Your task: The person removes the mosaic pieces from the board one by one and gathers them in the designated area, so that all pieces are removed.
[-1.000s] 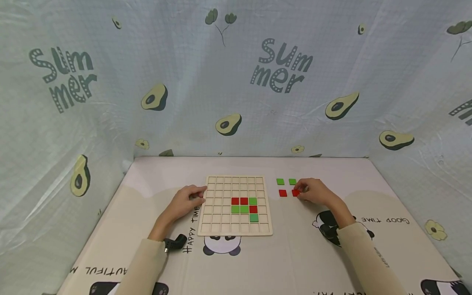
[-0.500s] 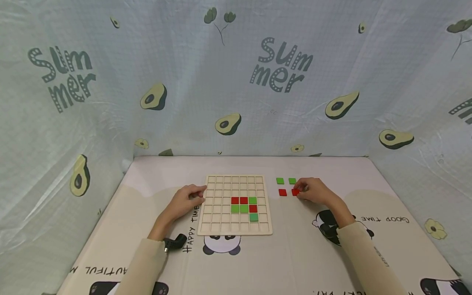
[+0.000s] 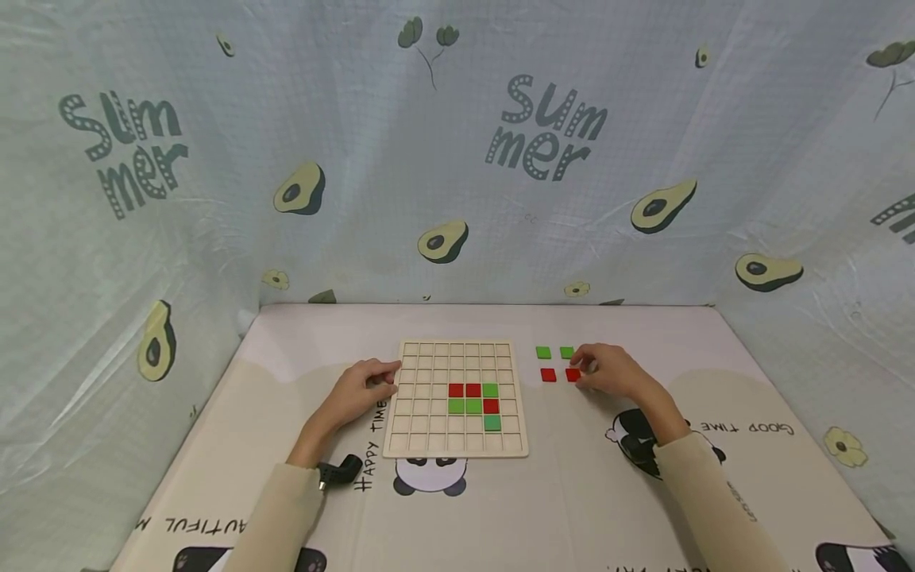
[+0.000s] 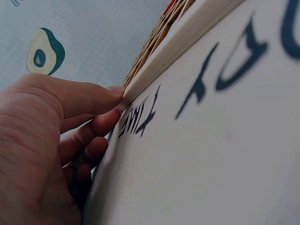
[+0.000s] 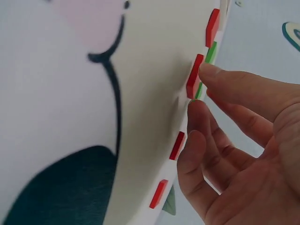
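Observation:
A pale wooden grid board (image 3: 422, 425) lies mid-table, with several red and green square tiles in its cells. My left hand (image 3: 360, 389) is at the board's left edge. In the left wrist view, the fingertips (image 4: 115, 93) touch the side of the board (image 4: 171, 51), and the other fingers bend loosely below. Right of the board, my right hand (image 3: 608, 370) pinches a red tile (image 3: 573, 375) at its edges; the tile is flat on the table. The right wrist view shows thumb and finger at this red tile (image 5: 194, 77), with more red tiles (image 5: 176, 145) in line.
A red tile (image 3: 548, 375) and two green tiles, one at left (image 3: 543, 352) and one at right (image 3: 567, 351), lie beside the right hand. A black strap mount (image 3: 341, 470) sits on the left wrist. Printed cloth walls (image 3: 500, 262) enclose the table's back and sides.
Both hands stay in place. The fingers of the right hand shift only slightly at the red tile, and the tiles on the board are unchanged.

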`<action>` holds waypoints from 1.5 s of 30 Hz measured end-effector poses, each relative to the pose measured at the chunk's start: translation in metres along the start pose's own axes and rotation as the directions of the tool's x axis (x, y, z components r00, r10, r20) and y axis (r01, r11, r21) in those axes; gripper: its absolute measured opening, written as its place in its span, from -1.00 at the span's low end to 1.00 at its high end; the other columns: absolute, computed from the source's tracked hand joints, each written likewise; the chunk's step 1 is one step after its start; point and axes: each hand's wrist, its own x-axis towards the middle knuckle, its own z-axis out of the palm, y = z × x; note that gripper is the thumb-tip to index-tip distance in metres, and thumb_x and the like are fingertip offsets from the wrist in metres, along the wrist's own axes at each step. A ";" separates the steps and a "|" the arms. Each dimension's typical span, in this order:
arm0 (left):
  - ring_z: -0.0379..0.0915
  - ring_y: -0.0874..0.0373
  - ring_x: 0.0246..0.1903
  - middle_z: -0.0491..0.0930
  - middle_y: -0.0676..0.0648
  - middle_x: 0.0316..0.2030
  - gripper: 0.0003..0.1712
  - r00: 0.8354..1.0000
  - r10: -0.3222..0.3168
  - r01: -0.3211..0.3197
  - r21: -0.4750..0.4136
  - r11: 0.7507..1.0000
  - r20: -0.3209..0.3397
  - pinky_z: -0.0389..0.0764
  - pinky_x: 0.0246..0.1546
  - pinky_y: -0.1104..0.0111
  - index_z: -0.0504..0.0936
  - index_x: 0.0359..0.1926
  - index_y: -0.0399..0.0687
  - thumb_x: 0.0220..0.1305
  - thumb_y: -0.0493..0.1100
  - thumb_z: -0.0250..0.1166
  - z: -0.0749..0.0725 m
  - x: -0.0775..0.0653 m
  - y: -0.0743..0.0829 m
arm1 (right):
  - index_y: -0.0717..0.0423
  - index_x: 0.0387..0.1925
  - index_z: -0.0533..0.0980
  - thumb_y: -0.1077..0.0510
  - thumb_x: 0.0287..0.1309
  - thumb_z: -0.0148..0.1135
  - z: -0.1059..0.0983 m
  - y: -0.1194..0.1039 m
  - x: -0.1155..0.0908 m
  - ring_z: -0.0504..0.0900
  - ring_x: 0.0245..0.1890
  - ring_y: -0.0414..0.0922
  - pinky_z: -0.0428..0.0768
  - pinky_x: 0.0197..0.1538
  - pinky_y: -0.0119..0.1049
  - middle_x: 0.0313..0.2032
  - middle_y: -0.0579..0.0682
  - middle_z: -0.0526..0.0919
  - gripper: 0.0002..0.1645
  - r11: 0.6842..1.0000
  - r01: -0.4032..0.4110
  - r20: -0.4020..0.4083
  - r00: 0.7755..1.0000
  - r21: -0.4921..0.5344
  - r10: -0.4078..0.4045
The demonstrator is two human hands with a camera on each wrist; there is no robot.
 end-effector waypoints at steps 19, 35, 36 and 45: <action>0.40 0.14 -0.18 0.62 0.00 -0.21 -0.44 1.000 0.004 -0.004 0.002 1.000 0.007 0.45 -0.05 0.27 0.59 0.32 -0.21 0.33 -0.18 0.37 0.001 0.001 -0.001 | 0.18 -0.06 0.67 0.24 0.16 0.44 0.012 -0.038 0.010 0.57 -0.37 -0.17 0.58 -0.25 -0.33 -0.22 0.05 0.70 -0.71 0.992 0.120 -0.014 0.993 0.048 -0.120; 0.40 0.14 -0.19 0.62 0.00 -0.21 -0.44 1.000 0.008 -0.008 0.000 1.000 0.007 0.44 -0.07 0.30 0.59 0.32 -0.23 0.33 -0.18 0.37 0.001 0.002 0.001 | 0.12 -0.05 0.67 0.21 0.20 0.40 0.039 -0.088 0.030 0.57 -0.34 -0.18 0.58 -0.22 -0.33 -0.21 -0.04 0.68 -0.73 0.977 0.199 0.048 0.978 0.074 -0.203; 0.40 0.14 -0.20 0.62 -0.01 -0.22 -0.44 1.000 0.008 -0.008 0.000 1.000 0.006 0.45 -0.08 0.31 0.59 0.32 -0.23 0.32 -0.18 0.37 0.001 0.002 0.001 | 0.11 -0.05 0.67 0.21 0.20 0.39 0.040 -0.090 0.031 0.58 -0.33 -0.18 0.59 -0.21 -0.32 -0.21 -0.04 0.68 -0.74 0.977 0.204 0.050 0.977 0.068 -0.208; 0.42 0.15 -0.22 0.63 -0.02 -0.22 -0.45 1.000 0.001 -0.001 0.005 1.000 -0.003 0.46 -0.10 0.33 0.61 0.30 -0.23 0.31 -0.19 0.39 0.000 0.002 0.001 | 0.09 -0.04 0.67 0.20 0.24 0.36 0.049 -0.110 0.042 0.63 -0.26 -0.15 0.62 -0.13 -0.26 -0.18 -0.05 0.69 -0.75 0.971 0.233 0.074 0.969 0.061 -0.237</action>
